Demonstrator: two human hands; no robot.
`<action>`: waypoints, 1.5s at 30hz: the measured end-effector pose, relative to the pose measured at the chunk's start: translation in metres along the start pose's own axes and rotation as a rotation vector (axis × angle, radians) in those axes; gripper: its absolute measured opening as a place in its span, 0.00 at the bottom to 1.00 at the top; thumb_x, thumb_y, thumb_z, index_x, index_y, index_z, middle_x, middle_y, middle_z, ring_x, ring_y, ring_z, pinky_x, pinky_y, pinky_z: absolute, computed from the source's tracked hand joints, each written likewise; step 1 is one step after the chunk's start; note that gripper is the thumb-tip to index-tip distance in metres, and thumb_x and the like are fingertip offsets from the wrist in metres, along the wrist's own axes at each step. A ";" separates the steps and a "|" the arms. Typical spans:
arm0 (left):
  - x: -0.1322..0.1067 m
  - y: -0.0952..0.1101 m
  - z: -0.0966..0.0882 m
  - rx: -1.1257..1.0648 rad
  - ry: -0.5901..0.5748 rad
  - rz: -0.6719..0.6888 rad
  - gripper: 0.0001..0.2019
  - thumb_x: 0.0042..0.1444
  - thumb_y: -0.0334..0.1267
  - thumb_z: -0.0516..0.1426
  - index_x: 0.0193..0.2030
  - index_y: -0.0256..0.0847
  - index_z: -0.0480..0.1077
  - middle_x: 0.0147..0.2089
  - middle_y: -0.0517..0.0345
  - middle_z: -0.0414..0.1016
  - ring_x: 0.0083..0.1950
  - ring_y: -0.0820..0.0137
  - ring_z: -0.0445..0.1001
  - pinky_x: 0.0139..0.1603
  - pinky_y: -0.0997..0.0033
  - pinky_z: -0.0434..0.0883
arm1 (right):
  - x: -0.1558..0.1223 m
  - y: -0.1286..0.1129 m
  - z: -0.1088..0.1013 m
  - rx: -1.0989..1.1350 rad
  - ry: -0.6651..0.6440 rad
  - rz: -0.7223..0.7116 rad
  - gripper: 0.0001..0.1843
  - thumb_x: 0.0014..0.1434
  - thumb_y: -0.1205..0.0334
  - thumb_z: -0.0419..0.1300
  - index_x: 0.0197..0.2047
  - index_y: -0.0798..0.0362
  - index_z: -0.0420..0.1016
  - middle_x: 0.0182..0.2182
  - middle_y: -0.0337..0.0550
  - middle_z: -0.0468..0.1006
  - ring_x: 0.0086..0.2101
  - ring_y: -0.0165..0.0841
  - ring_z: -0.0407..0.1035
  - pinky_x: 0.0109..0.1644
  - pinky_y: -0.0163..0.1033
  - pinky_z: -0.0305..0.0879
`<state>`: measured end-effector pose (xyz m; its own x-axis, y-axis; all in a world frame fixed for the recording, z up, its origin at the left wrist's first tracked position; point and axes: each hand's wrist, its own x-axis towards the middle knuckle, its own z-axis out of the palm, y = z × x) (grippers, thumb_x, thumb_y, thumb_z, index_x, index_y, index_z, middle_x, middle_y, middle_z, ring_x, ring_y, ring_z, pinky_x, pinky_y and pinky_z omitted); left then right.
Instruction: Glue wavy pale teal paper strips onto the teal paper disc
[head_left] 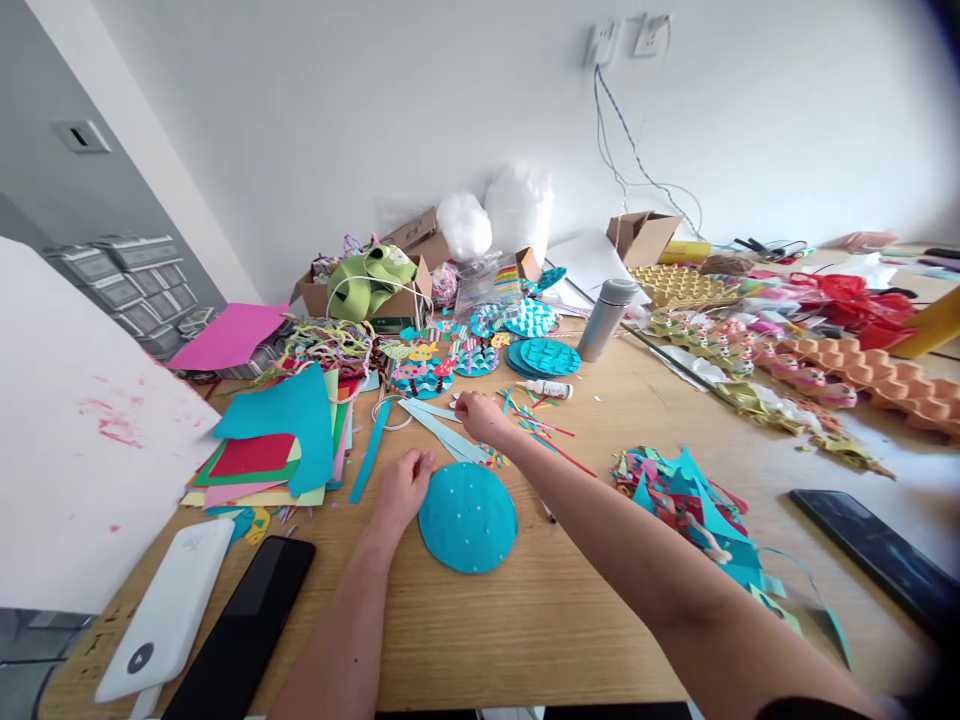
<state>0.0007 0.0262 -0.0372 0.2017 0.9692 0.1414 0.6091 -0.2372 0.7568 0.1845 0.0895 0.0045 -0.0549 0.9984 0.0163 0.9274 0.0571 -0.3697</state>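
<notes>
Blue disc [468, 525] is prob. part-done, white dots [480, 508] only; L hand [407, 484] at its 10 o'clock & R hand [482, 418] at 12 look bunched, grip unclear.

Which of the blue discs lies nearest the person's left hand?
The white-dotted disc, close to the left hand; the others lie farther back, including the stack by the silver flask.

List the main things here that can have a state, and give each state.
Blue paper circle: lying flat, white-dotted
Left hand: curled at the circle's edge
Right hand: curled
Glue bottle: on its side
Flask: upright, lid on
Left phone: flat, screen dark
Right phone: flat, screen dark
Leftmost cardboard box: open, filled
Coloured papers: stacked
</notes>
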 end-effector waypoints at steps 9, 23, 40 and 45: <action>0.003 -0.005 0.002 -0.050 -0.032 -0.001 0.21 0.63 0.51 0.45 0.28 0.41 0.69 0.30 0.53 0.78 0.31 0.66 0.74 0.32 0.69 0.63 | 0.026 -0.010 0.036 -0.186 -0.071 0.053 0.17 0.61 0.65 0.53 0.51 0.61 0.72 0.52 0.62 0.71 0.54 0.47 0.62 0.55 0.45 0.56; 0.004 -0.008 0.001 -0.048 -0.042 -0.010 0.22 0.62 0.52 0.45 0.28 0.41 0.69 0.30 0.54 0.78 0.30 0.67 0.74 0.31 0.69 0.64 | 0.014 -0.018 0.021 -0.148 -0.037 0.064 0.15 0.61 0.65 0.54 0.50 0.59 0.71 0.52 0.61 0.72 0.54 0.48 0.63 0.53 0.48 0.56; 0.002 0.002 -0.006 -0.064 -0.076 -0.033 0.18 0.61 0.52 0.47 0.28 0.44 0.67 0.31 0.54 0.79 0.30 0.66 0.75 0.32 0.68 0.67 | -0.191 0.019 -0.021 1.411 -0.018 0.462 0.23 0.41 0.43 0.69 0.29 0.51 0.68 0.28 0.40 0.72 0.30 0.32 0.68 0.37 0.44 0.73; 0.001 0.003 -0.012 -0.063 -0.083 -0.052 0.22 0.61 0.56 0.45 0.25 0.44 0.65 0.26 0.54 0.78 0.24 0.67 0.74 0.29 0.67 0.67 | -0.200 0.011 0.005 1.466 0.156 0.514 0.24 0.41 0.40 0.68 0.31 0.50 0.68 0.30 0.42 0.71 0.32 0.34 0.68 0.38 0.44 0.72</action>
<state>-0.0062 0.0277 -0.0273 0.2358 0.9706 0.0495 0.5716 -0.1797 0.8006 0.2033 -0.1095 -0.0076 0.2668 0.9045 -0.3327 -0.3284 -0.2393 -0.9137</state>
